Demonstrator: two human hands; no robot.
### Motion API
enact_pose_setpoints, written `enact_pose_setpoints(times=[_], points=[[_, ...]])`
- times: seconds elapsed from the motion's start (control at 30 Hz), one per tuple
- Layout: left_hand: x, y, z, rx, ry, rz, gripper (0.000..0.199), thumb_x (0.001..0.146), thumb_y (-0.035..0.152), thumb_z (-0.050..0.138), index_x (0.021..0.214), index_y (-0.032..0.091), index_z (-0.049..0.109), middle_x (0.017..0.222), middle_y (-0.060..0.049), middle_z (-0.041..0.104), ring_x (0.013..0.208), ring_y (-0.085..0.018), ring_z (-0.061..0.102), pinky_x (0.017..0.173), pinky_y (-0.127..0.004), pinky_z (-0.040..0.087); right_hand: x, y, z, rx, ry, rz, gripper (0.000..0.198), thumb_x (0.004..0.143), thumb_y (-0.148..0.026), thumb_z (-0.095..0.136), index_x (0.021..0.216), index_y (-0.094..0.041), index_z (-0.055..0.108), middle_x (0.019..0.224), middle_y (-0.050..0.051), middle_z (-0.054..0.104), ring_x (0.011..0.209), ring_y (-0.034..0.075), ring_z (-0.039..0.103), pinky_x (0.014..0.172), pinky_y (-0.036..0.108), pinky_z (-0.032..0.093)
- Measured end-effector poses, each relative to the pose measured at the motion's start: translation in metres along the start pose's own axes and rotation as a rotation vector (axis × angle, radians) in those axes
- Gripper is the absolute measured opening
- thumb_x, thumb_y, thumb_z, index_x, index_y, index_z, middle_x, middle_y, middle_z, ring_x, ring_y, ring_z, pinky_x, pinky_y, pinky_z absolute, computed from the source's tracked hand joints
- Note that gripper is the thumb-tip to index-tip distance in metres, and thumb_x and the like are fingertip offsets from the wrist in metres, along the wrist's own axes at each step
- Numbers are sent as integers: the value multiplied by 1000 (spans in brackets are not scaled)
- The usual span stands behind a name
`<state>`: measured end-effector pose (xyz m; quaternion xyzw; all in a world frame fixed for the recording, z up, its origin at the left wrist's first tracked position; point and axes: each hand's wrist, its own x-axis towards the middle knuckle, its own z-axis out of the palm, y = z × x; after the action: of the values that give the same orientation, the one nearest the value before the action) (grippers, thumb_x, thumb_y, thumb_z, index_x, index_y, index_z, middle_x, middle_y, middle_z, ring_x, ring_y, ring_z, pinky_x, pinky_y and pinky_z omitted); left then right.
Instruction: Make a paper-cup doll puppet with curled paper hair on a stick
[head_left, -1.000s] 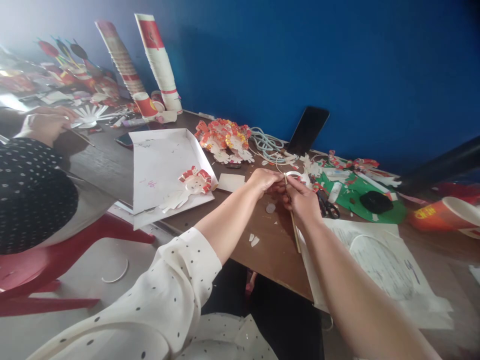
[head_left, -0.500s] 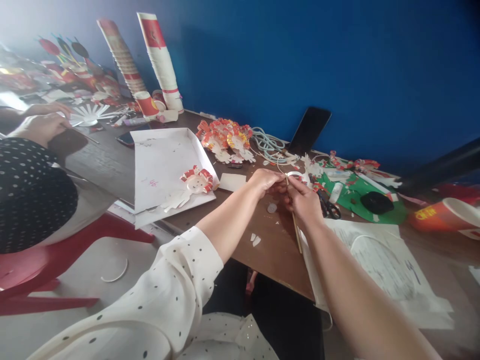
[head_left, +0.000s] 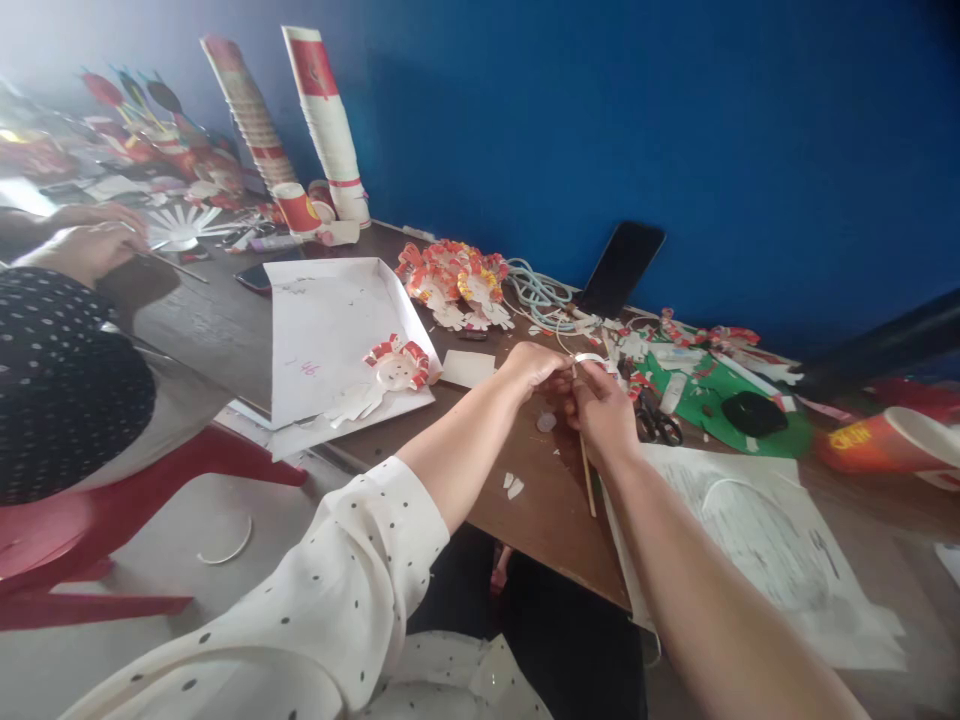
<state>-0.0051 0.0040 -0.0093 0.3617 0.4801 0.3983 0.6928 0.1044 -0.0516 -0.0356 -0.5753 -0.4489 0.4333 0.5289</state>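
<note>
Over the brown table, my left hand (head_left: 541, 368) and my right hand (head_left: 601, 405) meet with fingers closed. A thin wooden stick (head_left: 587, 480) runs down out of my right hand toward the table's front. At the stick's upper end, between both hands, sits a curled white paper piece (head_left: 589, 358), mostly covered by fingers. My left fingertips pinch at this piece. Below the hands lie a small clear disc (head_left: 546, 422) and white paper scraps (head_left: 513, 486). Black-handled scissors (head_left: 660, 420) rest right of my right hand.
Left stands a white box lid (head_left: 330, 320) with a cut paper-cup flower (head_left: 396, 365). Behind are a heap of paper flowers (head_left: 454, 280), a cable (head_left: 536, 290) and a phone (head_left: 622, 270). Right lie green sheet (head_left: 705, 410), papers (head_left: 757, 540) and a cup (head_left: 889, 440). A co-worker's hands (head_left: 90, 240) work far left.
The stick's lower end has shifted slightly left and now stands steeper. Both hands stay together at its upper end. The whole view has moved a little.
</note>
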Motion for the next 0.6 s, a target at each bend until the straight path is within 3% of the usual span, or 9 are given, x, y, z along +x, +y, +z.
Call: enact_pose_setpoints(times=[0.27, 0.6], points=[[17, -9, 1, 77, 77, -2, 21, 68, 8, 73, 55, 13, 57, 53, -2, 57, 49, -12, 54, 61, -30, 50, 4, 9, 1, -102, 41, 15, 57, 75, -37, 59, 129, -19, 62, 48, -5, 49, 39, 11, 42, 37, 23, 31], [12, -3, 1, 86, 135, -66, 21, 65, 4, 73, 56, 14, 57, 54, -3, 58, 53, -14, 56, 59, -28, 47, 14, 18, -13, -402, -49, -218, 51, 80, -44, 54, 121, -18, 69, 57, -1, 58, 51, 15, 51, 51, 29, 44]])
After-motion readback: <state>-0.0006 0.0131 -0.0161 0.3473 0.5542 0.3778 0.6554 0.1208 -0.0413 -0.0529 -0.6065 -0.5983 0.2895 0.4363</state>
